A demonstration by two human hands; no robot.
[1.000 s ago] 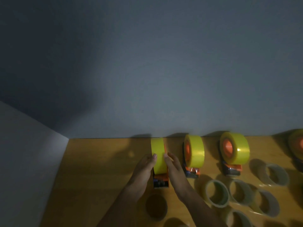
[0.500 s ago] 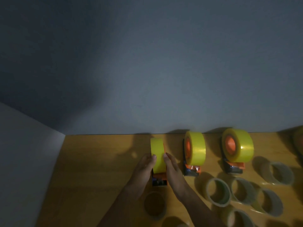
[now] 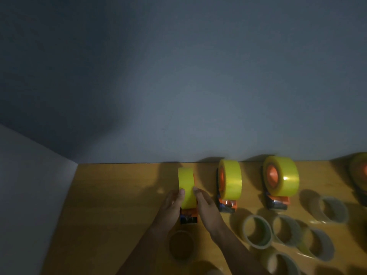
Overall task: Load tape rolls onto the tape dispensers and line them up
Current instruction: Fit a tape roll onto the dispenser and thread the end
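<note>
A yellow tape roll (image 3: 186, 187) stands on edge on an orange dispenser (image 3: 188, 216) near the back of the wooden table (image 3: 119, 205). My left hand (image 3: 171, 207) presses against its left side and my right hand (image 3: 205, 207) against its right side, fingers fairly straight. To the right stand two more loaded dispensers, the nearer one (image 3: 230, 181) and a further one (image 3: 281, 177), in a row along the wall. A fourth loaded dispenser (image 3: 359, 171) is cut off at the right edge.
Several loose clear tape rolls (image 3: 257, 231) lie on the table at the front right. One darker roll (image 3: 181, 245) lies just in front of my hands. A grey wall (image 3: 178, 96) backs the table, and a white panel (image 3: 29, 195) borders its left side.
The view has shifted slightly. My hands and the dispenser between them have stayed in nearly the same place on the table.
</note>
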